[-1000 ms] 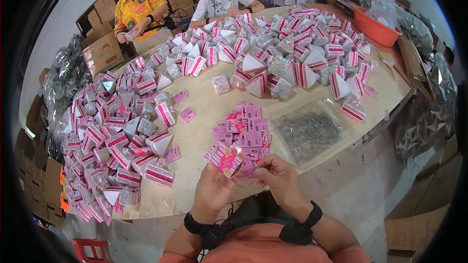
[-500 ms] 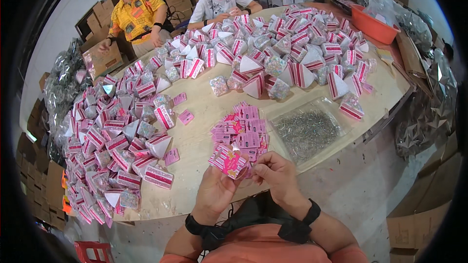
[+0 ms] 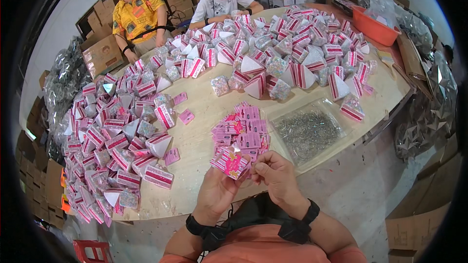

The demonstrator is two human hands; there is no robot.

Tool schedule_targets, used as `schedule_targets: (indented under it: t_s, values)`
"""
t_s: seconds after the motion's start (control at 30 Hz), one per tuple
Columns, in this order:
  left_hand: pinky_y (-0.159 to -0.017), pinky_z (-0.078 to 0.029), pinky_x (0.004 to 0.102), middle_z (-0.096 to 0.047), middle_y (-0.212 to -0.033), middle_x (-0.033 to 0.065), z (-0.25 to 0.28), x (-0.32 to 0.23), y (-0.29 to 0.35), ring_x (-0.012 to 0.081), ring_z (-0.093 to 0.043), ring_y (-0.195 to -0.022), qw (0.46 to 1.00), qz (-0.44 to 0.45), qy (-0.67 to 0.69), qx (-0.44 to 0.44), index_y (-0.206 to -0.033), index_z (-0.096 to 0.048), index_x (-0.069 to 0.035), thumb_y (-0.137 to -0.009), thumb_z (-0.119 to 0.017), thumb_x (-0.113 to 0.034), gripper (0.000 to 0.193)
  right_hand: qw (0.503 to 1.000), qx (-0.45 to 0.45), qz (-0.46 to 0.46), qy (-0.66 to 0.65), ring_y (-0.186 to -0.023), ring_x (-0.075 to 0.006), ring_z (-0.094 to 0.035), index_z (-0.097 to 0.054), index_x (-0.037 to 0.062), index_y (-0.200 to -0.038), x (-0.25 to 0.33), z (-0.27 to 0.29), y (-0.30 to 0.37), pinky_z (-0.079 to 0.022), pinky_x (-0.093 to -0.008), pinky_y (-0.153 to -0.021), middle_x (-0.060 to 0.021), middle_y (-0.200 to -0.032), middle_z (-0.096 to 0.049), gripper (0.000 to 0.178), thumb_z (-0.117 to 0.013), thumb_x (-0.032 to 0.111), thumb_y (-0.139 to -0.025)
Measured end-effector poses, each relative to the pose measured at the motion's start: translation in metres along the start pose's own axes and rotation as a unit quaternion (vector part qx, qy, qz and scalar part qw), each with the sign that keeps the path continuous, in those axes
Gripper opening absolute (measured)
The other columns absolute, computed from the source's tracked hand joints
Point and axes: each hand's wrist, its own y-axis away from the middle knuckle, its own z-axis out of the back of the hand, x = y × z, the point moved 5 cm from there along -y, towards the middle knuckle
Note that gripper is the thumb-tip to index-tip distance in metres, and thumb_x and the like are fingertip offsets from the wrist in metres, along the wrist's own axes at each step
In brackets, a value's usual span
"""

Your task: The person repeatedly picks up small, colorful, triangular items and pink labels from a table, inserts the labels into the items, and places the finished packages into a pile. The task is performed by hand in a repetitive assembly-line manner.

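My left hand holds a pink and white striped card just above the table's near edge. Close to the card's right edge, my right hand is closed in a pinch; what lies between its fingertips is too small to make out. Beyond my hands is a loose stack of pink cards with hanging slots. To its right lies a clear plastic bag holding many thin, silvery metal pieces. Glittery cake-slice ornaments in pink and white are heaped on the left.
A bigger heap of the same ornaments covers the table's far side. An orange basin stands far right. Two people are across the table. Single pink cards lie on the wooden tabletop. Cardboard boxes stand lower right.
My hands stay nearly in place, and the striped card has shifted slightly to the right. Across the table, the person in yellow has lowered an arm toward the ornaments.
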Motion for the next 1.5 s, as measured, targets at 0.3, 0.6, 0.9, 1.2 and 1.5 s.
schedule_targets:
  t_s: [0.3, 0.6, 0.9, 1.2, 1.5]
  values:
    - [-0.098, -0.042, 0.0403, -0.050, -0.128, 0.0114, 0.001, -0.005, 0.005, 0.0246, -0.049, -0.118, 0.992, 0.020, -0.123, 0.027, -0.132, -0.040, -0.003, -0.085, -0.058, -0.018, 0.053, 0.993, -0.003, 0.114, 0.045, -0.077, -0.0039, -0.051, -0.059, 0.0015, -0.091, 0.012, -0.002, -0.007, -0.042, -0.0170, -0.067, -0.0011, -0.091, -0.060, 0.007, -0.062, 0.005, -0.086]
    - [-0.082, -0.045, 0.0304, -0.059, -0.100, 0.0090, -0.026, -0.036, 0.005, 0.0182, -0.058, -0.092, 0.761, -0.229, -0.606, 0.044, -0.107, -0.058, -0.002, -0.079, -0.066, -0.007, 0.030, 0.998, 0.021, 0.054, 0.031, -0.073, -0.0092, -0.055, -0.059, -0.0005, -0.093, 0.012, -0.004, -0.002, -0.046, -0.0207, -0.069, -0.0049, -0.087, -0.062, 0.010, -0.060, 0.007, -0.087]
    - [-0.055, -0.043, 0.0289, -0.055, -0.069, 0.0078, -0.071, -0.024, -0.002, 0.0179, -0.054, -0.060, 0.659, -0.338, -0.669, 0.065, -0.079, -0.059, -0.002, -0.075, -0.065, 0.002, 0.008, 0.997, 0.045, -0.001, -0.062, -0.069, -0.0171, -0.062, -0.056, -0.0015, -0.092, 0.025, -0.008, 0.008, -0.053, -0.0290, -0.062, -0.0079, -0.080, -0.060, 0.013, -0.059, 0.011, -0.089]
    - [-0.082, -0.044, 0.0346, -0.058, -0.107, 0.0145, -0.081, -0.018, -0.017, 0.0262, -0.056, -0.097, 0.733, -0.218, -0.604, 0.225, -0.109, -0.058, -0.002, -0.078, -0.063, -0.013, 0.034, 0.983, 0.164, -0.076, 0.018, -0.064, -0.0150, -0.061, -0.059, -0.0003, -0.088, 0.034, 0.003, 0.018, -0.053, -0.0279, -0.059, -0.0071, -0.074, -0.062, 0.015, -0.061, 0.015, -0.089]
    - [-0.104, -0.031, 0.0393, -0.048, -0.132, 0.0173, -0.074, -0.011, -0.012, 0.0318, -0.044, -0.124, 0.693, -0.030, -0.623, 0.362, -0.130, -0.047, -0.001, -0.086, -0.055, -0.028, 0.052, 0.982, 0.121, -0.145, 0.013, -0.062, -0.0154, -0.061, -0.062, -0.0014, -0.088, 0.026, 0.016, 0.022, -0.053, -0.0281, -0.054, -0.0087, -0.071, -0.061, 0.016, -0.064, 0.014, -0.086]
